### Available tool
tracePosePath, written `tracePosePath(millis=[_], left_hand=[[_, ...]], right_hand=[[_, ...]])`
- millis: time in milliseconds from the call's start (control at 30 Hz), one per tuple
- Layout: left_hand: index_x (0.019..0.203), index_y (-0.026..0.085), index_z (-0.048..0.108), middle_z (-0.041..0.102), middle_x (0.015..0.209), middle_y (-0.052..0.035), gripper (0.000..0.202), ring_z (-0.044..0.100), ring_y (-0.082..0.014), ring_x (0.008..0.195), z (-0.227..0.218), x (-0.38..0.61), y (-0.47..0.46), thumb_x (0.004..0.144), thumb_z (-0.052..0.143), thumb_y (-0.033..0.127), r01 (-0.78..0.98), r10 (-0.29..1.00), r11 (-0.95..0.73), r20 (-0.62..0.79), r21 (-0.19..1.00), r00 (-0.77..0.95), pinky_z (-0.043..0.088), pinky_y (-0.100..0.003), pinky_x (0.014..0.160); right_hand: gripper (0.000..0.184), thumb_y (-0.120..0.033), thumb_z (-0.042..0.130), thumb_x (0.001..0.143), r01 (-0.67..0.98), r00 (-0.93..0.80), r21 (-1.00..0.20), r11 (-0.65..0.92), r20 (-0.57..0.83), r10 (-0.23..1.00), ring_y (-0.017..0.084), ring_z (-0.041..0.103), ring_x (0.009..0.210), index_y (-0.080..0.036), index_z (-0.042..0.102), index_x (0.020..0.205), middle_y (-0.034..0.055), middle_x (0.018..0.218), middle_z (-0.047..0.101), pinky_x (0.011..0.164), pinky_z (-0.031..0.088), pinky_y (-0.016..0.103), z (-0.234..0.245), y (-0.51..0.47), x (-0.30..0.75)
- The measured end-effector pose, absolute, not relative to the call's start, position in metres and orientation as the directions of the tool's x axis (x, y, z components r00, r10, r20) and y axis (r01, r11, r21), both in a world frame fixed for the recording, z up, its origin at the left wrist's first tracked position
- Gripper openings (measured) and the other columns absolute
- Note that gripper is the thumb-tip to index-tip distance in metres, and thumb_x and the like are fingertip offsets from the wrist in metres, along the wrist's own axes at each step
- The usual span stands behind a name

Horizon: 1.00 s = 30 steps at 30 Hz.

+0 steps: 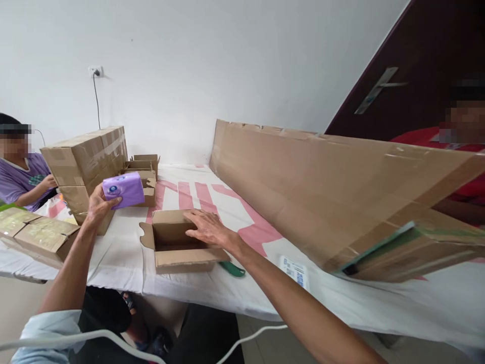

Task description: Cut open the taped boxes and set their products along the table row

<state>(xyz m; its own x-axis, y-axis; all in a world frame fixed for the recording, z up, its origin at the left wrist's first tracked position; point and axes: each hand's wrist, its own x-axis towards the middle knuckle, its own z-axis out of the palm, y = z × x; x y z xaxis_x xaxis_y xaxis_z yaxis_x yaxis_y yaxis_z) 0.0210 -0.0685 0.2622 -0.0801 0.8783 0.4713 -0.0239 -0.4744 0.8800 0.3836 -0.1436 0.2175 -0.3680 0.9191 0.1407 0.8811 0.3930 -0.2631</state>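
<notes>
My left hand (pixel 99 203) is closed around a purple plastic-wrapped pack (pixel 127 191) that looks like a pack of tissues, raised above the table's left part. An open cardboard box (pixel 184 261) stands near the table's front edge, with its flaps folded out and bare cardboard visible inside. Over the right side of this box is my right hand (pixel 210 227), fingers stretched apart with nothing in them. Its fingertips are by the far flap; whether they touch it I cannot tell. A green-handled tool (pixel 232 269) lies partly hidden behind the box's right side.
Stacked taped cartons (pixel 100 156) and small open boxes (pixel 148 194) stand at the left; a long carton (pixel 30 230) lies nearer. A tall cardboard panel (pixel 303 187) slants along the right. A white-and-blue packet (pixel 294 271) lies before it. One person sits at each side.
</notes>
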Motion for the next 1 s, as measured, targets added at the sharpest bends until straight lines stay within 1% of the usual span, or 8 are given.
tracePosePath(millis=[133,300,467,533,600,667,767,1000], left_hand=[[0.117,0.017,0.066,0.077,0.104,-0.0065,0.084,0.072,-0.0257,0.097,0.204,0.022,-0.045,0.041,0.101,0.026,0.023,0.954,-0.291,0.292,0.957,-0.075,0.058,-0.035,0.084],[0.109,0.017,0.068,0.077,0.103,-0.0086,0.076,0.071,-0.0269,0.092,0.145,0.024,-0.02,0.039,0.098,0.022,0.086,0.984,-0.17,0.173,0.982,-0.028,0.057,-0.037,0.08],[0.109,0.019,0.066,0.076,0.103,-0.0062,0.075,0.07,-0.0251,0.094,0.109,0.024,0.016,0.04,0.095,0.023,0.095,0.985,-0.162,0.166,0.982,-0.04,0.055,-0.036,0.085],[0.111,0.019,0.065,0.075,0.103,-0.006,0.076,0.07,-0.0247,0.096,0.1,0.025,0.032,0.041,0.093,0.024,0.099,0.983,-0.174,0.179,0.98,-0.049,0.054,-0.036,0.086],[0.114,0.02,0.064,0.075,0.107,-0.0068,0.077,0.07,-0.0249,0.098,0.094,0.026,0.047,0.042,0.093,0.025,0.108,0.978,-0.194,0.201,0.975,-0.052,0.054,-0.036,0.088],[0.117,0.021,0.063,0.074,0.111,-0.0078,0.078,0.07,-0.0253,0.101,0.09,0.028,0.059,0.045,0.091,0.027,0.125,0.972,-0.22,0.229,0.967,-0.055,0.054,-0.037,0.09],[0.119,0.02,0.063,0.073,0.114,-0.0089,0.073,0.069,-0.0255,0.102,0.087,0.032,0.075,0.051,0.087,0.027,0.174,0.963,-0.248,0.262,0.953,-0.06,0.054,-0.037,0.091],[0.114,0.017,0.065,0.073,0.108,-0.0076,0.058,0.067,-0.0263,0.102,0.092,0.043,0.103,0.058,0.078,0.024,0.369,0.944,-0.241,0.305,0.897,-0.124,0.054,-0.037,0.092]], right_hand=[[0.054,-0.025,0.067,0.092,0.883,-0.35,-0.24,0.403,0.237,0.906,0.037,0.055,0.137,-0.025,0.063,0.146,0.0163,0.148,0.062,0.109,0.046,0.054,0.206,-0.143,0.388],[0.068,-0.029,0.069,0.09,0.925,-0.15,-0.292,0.245,0.313,0.938,0.043,0.047,0.147,-0.019,0.054,0.156,0.0224,0.161,0.05,0.116,0.042,0.058,0.189,-0.135,0.4],[0.078,-0.042,0.064,0.092,0.788,0.023,-0.606,0.109,0.206,0.978,0.035,0.066,0.125,-0.024,0.041,0.164,0.0181,0.15,0.061,0.101,0.053,0.049,0.17,-0.137,0.424],[0.078,-0.047,0.065,0.09,0.678,0.059,-0.732,0.076,0.157,0.986,0.03,0.071,0.113,-0.024,0.043,0.161,0.0151,0.139,0.068,0.095,0.055,0.043,0.162,-0.139,0.433],[0.07,-0.048,0.069,0.086,0.603,0.081,-0.795,0.062,0.138,0.987,0.028,0.072,0.104,-0.022,0.056,0.149,0.0119,0.121,0.075,0.087,0.055,0.038,0.153,-0.142,0.438],[0.046,-0.048,0.07,0.083,0.594,0.071,-0.802,0.061,0.127,0.989,0.025,0.07,0.089,-0.021,0.07,0.12,0.0066,0.098,0.076,0.075,0.052,0.032,0.147,-0.144,0.44],[0.027,-0.048,0.068,0.082,0.596,0.034,-0.799,0.074,0.117,0.992,0.019,0.058,0.067,-0.022,0.064,0.077,-0.0008,0.069,0.065,0.06,0.039,0.027,0.142,-0.148,0.436],[0.036,-0.052,0.066,0.085,0.531,0.04,-0.843,0.083,0.123,0.992,0.016,0.05,0.061,-0.022,0.058,0.067,-0.0019,0.061,0.058,0.056,0.033,0.026,0.135,-0.157,0.43]])
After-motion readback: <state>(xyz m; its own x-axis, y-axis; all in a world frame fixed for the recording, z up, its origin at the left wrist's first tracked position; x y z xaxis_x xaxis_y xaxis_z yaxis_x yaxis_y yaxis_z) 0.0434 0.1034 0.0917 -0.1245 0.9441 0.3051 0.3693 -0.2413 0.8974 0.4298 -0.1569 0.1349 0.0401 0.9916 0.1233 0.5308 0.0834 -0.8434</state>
